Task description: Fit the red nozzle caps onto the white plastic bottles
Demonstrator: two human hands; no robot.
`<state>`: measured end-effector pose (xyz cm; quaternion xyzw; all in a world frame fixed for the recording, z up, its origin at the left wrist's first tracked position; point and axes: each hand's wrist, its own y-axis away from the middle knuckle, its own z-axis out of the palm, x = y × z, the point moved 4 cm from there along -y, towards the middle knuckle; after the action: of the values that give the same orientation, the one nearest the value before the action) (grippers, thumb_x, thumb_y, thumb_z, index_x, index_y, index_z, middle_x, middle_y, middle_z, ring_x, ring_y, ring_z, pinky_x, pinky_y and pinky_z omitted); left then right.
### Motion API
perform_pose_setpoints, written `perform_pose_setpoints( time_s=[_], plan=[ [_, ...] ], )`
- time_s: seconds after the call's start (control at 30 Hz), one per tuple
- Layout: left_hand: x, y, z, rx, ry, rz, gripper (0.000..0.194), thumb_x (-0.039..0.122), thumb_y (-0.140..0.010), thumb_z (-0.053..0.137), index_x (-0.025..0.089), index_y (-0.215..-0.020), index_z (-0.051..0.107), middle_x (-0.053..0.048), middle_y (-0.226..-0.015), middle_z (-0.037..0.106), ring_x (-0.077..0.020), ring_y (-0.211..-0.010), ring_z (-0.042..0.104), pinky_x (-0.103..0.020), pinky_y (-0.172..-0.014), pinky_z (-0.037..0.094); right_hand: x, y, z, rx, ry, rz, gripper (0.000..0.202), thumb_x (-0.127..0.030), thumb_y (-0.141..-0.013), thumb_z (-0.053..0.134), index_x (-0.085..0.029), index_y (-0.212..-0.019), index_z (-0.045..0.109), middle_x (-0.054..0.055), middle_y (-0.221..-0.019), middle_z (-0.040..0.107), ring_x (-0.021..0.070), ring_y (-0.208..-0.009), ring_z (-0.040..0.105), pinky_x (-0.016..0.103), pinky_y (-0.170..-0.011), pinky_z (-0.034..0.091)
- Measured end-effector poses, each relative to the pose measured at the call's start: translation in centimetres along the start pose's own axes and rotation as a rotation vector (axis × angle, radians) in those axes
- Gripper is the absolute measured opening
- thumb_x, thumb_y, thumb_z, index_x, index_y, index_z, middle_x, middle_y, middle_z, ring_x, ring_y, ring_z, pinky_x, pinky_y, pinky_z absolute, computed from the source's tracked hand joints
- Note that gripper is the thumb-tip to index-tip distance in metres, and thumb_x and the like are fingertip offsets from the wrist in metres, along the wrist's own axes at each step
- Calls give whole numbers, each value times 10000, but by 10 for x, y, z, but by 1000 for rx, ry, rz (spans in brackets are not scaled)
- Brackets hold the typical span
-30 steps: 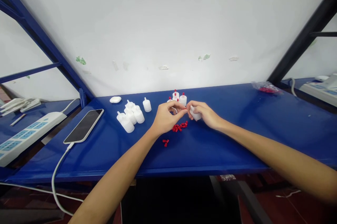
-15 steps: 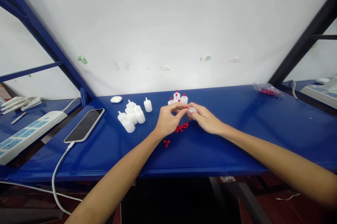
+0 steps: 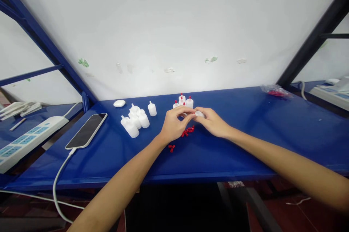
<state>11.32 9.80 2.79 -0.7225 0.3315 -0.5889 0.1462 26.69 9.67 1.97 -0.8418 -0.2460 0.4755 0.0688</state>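
Note:
My right hand (image 3: 214, 122) is closed round a small white bottle (image 3: 200, 114) above the blue table (image 3: 231, 152). Thumb and fingers of my left hand (image 3: 176, 123) pinch a red cap, mostly hidden, at the bottle's left end. Behind my hands stand several white bottles with red caps (image 3: 189, 102). Loose red caps (image 3: 188, 131) lie just below my left hand, and a few more (image 3: 172, 147) are nearer the front edge. To the left is a cluster of uncapped white bottles (image 3: 135, 120), with one bottle (image 3: 152, 108) standing apart.
A phone (image 3: 86, 131) with a white cable lies at the left, a small white case (image 3: 119, 103) behind it. A power strip (image 3: 29, 141) is farther left. A clear bag with red pieces (image 3: 276, 92) sits at the back right, near the wall.
The whole view has shifted slightly. Both hands remain together at the bottle, and less red shows between their fingertips.

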Motion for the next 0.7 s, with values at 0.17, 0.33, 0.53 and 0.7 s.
perform_pose_setpoints(
  time_s=[0.17, 0.33, 0.53, 0.7],
  plan=[
    [3, -2, 0, -1, 35, -17, 110, 253, -874, 695, 172, -925, 748, -70, -961, 744, -172, -865, 669, -279, -730, 541, -2, 2, -2, 1, 42, -60, 253, -394, -928, 498, -177, -836, 591, -18, -686, 564, 144, -622, 482, 264, -612, 350],
    [-1, -2, -2, 36, 56, -54, 139, 301, -838, 740, 180, -900, 768, -70, -913, 732, -163, -780, 624, -269, -621, 462, -7, 6, -4, 8, 62, -118, 234, -381, -952, 474, -183, -880, 576, -28, -670, 553, 138, -586, 479, 266, -601, 345],
    [-1, -1, -1, 21, 117, -57, 164, 331, -807, 781, 175, -858, 773, -52, -851, 712, -131, -687, 554, -262, -581, 400, -9, 3, -4, 24, 73, -172, 242, -382, -949, 481, -179, -854, 572, 21, -797, 590, 164, -704, 520, 277, -661, 386],
    [2, -1, -1, 13, 71, -73, 194, 351, -813, 774, 164, -865, 771, -50, -841, 705, -118, -653, 511, -259, -579, 377, -9, 3, -4, -40, 54, -115, 241, -382, -958, 457, -182, -864, 554, -1, -738, 565, 153, -657, 491, 271, -629, 365]
  ],
)
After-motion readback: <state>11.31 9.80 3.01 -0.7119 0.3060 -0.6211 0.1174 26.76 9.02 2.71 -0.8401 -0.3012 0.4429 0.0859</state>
